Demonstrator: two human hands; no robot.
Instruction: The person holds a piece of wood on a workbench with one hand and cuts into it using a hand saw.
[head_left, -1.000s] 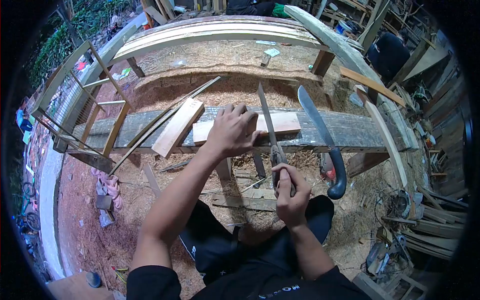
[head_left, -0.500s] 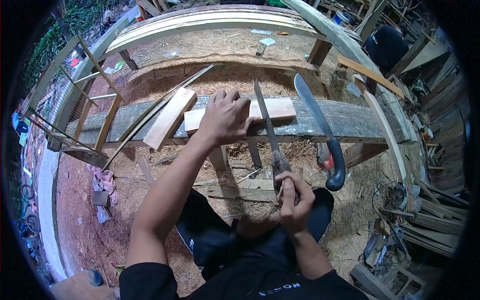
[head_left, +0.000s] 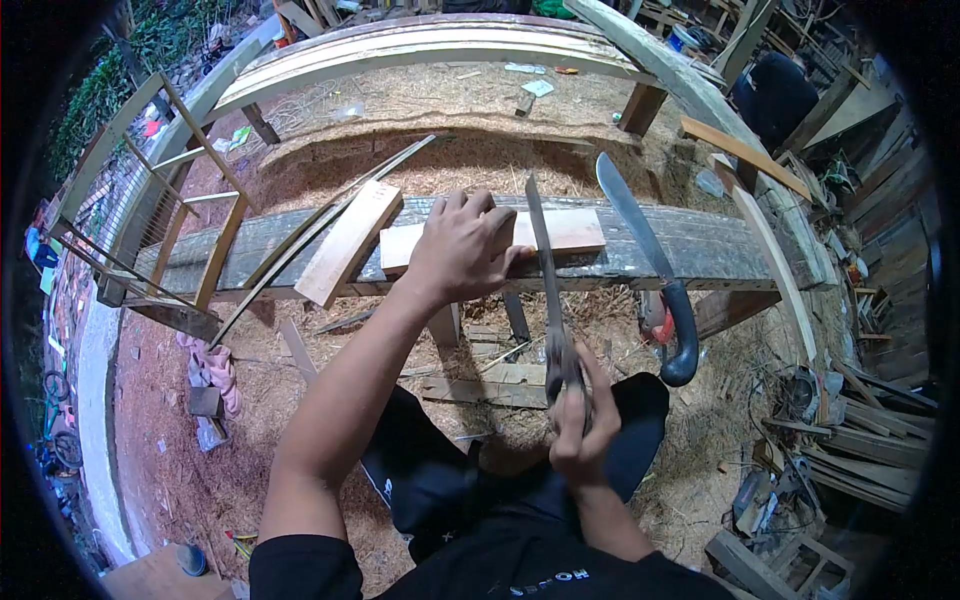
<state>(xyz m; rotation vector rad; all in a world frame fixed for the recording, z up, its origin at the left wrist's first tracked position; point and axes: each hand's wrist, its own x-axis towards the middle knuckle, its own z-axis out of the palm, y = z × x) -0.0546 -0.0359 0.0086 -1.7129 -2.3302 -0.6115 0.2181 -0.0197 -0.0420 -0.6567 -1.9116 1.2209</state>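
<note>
A short pale wood block (head_left: pixel 572 230) lies crosswise on the dark, weathered bench plank (head_left: pixel 700 240). My left hand (head_left: pixel 462 245) presses down on the block and grips it over its middle, thumb towards the right. In my right hand (head_left: pixel 585 415) is the wooden handle of a handsaw (head_left: pixel 546 255), fingers closed round it. The saw's blade, seen nearly edge-on, crosses the block just right of my left thumb and points away from me. Whether its teeth have cut into the wood cannot be made out.
A machete (head_left: pixel 640 225) with a black handle rests on the bench to the right. Left of the block lie another pale board (head_left: pixel 348 245) and thin strips (head_left: pixel 300 235). A wooden frame with mesh (head_left: pixel 170 190) stands at the left end. Scrap wood (head_left: pixel 870 440) is piled at right.
The saw and my right hand have come slightly back towards my body. My left hand stays on the block, and the whole view has shifted a little.
</note>
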